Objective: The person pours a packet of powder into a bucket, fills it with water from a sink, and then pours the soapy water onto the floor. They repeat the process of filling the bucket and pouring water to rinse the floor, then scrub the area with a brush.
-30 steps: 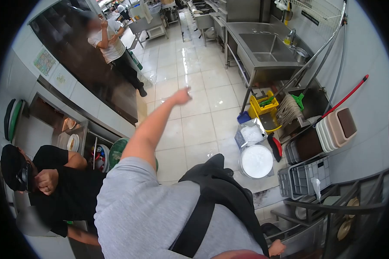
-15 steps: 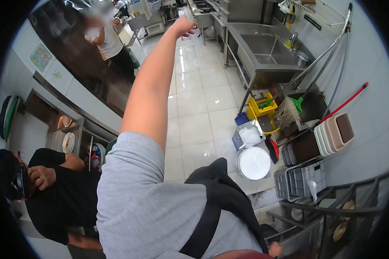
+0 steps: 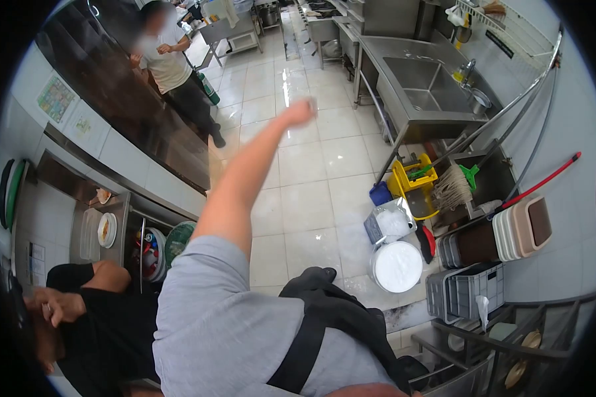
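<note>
My left arm stretches forward over the tiled floor, and my left hand (image 3: 300, 112) is at its end, blurred by motion. No object shows in that hand, and it touches nothing; its fingers are too smeared to read. Below it are the white floor tiles (image 3: 302, 162). I wear a grey T-shirt and a black apron (image 3: 334, 308). My right hand does not show clearly at the bottom edge. To the right of my body stand a round white-topped bucket (image 3: 397, 266) and a bin (image 3: 391, 221) with a pale, clear bag-like content.
A steel sink (image 3: 414, 83), yellow mop bucket (image 3: 410, 177), mop (image 3: 451, 188) and grey crates (image 3: 467, 291) line the right. Stairs with a dark rail (image 3: 536, 347) lie lower right. One person (image 3: 169, 66) stands ahead left; another, in black (image 3: 116, 324), is beside me near plates (image 3: 107, 229).
My left arm has come lower and nearer, its hand now over the floor tiles. The view has shifted, showing more of the person ahead. The person in black sits lower in view.
</note>
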Motion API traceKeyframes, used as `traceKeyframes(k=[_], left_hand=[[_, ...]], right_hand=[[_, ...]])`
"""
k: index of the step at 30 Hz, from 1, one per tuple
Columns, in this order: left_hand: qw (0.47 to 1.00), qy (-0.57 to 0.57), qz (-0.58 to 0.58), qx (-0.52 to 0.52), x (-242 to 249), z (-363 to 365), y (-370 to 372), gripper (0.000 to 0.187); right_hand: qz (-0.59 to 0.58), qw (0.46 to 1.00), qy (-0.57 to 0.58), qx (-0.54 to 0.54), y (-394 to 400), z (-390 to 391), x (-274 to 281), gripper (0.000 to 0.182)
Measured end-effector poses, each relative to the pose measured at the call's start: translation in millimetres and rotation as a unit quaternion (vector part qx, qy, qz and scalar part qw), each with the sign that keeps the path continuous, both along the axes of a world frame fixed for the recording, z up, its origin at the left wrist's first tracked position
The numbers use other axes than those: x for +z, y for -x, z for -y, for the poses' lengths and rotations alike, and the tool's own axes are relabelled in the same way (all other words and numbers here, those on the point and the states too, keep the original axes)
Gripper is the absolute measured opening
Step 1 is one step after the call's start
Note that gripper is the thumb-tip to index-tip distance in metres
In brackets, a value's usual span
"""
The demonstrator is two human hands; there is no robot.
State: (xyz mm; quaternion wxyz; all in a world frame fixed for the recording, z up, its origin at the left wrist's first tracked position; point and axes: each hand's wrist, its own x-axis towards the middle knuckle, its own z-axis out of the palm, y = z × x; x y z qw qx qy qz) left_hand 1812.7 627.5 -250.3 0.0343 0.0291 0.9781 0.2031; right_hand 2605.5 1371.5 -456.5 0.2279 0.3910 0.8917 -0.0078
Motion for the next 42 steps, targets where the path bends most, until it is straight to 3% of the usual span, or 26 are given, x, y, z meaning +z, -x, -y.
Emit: traceKeyframes(k=[3,4,5,6,7,8,9,12,14,15,16,18,19,20,23,25,29,31,32,33,35,39,40,41,42], left_hand=[[0.978,0.074,0.153,-0.117,-185,18,-92,0.037],[0.949,0.098,0.261,-0.147,-250,31,-132,0.032],[0.923,0.144,0.269,-0.232,-324,48,-180,0.030],[0.882,0.176,0.350,-0.262,-416,81,-234,0.033],[0.855,0.117,0.486,-0.141,-399,70,-291,0.030],[0.811,0.104,0.563,-0.123,-399,73,-338,0.037],[0.775,0.098,0.612,-0.122,-386,72,-376,0.041],[0.673,0.004,0.739,0.037,-369,78,-437,0.043],[0.689,-0.022,0.723,0.044,-402,100,-433,0.041],[0.706,-0.047,0.705,0.051,-390,105,-425,0.039],[0.778,0.073,0.566,-0.263,-378,110,-406,0.035],[0.832,0.109,0.524,-0.146,-362,102,-350,0.029],[0.877,0.118,0.455,-0.105,-359,101,-322,0.034],[0.946,0.050,0.297,-0.119,-350,103,-302,0.038],[0.978,0.000,0.199,-0.058,-329,87,-233,0.040],[0.973,-0.105,0.205,0.013,-297,66,-214,0.041],[0.965,-0.111,0.239,-0.002,-288,33,-216,0.041],[0.962,-0.051,0.255,-0.088,-300,28,-225,0.042],[0.957,-0.049,0.267,-0.103,-313,28,-233,0.042],[0.948,-0.037,0.285,-0.137,-326,31,-250,0.042],[0.934,-0.026,0.305,-0.186,-342,31,-271,0.042],[0.901,-0.030,0.412,-0.133,-355,56,-319,0.040],[0.889,-0.009,0.441,-0.120,-359,63,-335,0.038],[0.870,0.021,0.465,-0.162,-364,72,-339,0.035],[0.848,0.048,0.486,-0.206,-371,81,-343,0.032]], right_hand=[[0.025,0.999,-0.019,0.006,12,20,8,0.036],[0.032,0.999,-0.025,0.007,18,26,11,0.036],[0.038,0.999,-0.032,0.008,23,33,14,0.035],[0.047,0.998,-0.037,0.011,29,41,20,0.034],[0.054,0.997,-0.045,0.013,32,45,21,0.034],[0.061,0.997,-0.052,0.017,34,48,22,0.033],[0.068,0.996,-0.058,0.020,38,51,22,0.032],[0.086,0.993,-0.079,0.036,38,51,10,0.030],[0.095,0.991,-0.088,0.040,43,64,13,0.029],[0.101,0.990,-0.094,0.044,44,67,13,0.028],[0.105,0.988,-0.099,0.047,45,70,12,0.027],[0.115,0.985,-0.112,0.057,46,74,11,0.026],[0.120,0.984,-0.117,0.064,49,76,9,0.025],[0.125,0.982,-0.126,0.068,47,74,7,0.025],[0.151,0.971,-0.159,0.096,35,68,1,0.023],[0.174,0.959,-0.182,0.128,26,61,-9,0.022],[0.235,0.907,-0.271,0.219,-12,44,-32,0.020],[0.242,0.825,-0.432,0.271,-42,27,-70,0.019],[0.312,0.874,-0.261,0.267,-14,43,-29,0.018],[0.322,0.881,-0.251,0.238,-15,41,-32,0.018],[0.277,0.884,-0.238,0.293,-18,43,-23,0.013],[0.192,0.912,-0.228,0.282,-41,20,-46,0.020],[0.253,0.912,-0.162,0.279,-29,25,-32,0.022],[0.276,0.895,-0.184,0.298,-36,16,-40,0.023],[0.309,0.913,-0.153,0.218,-18,27,-27,0.024]])
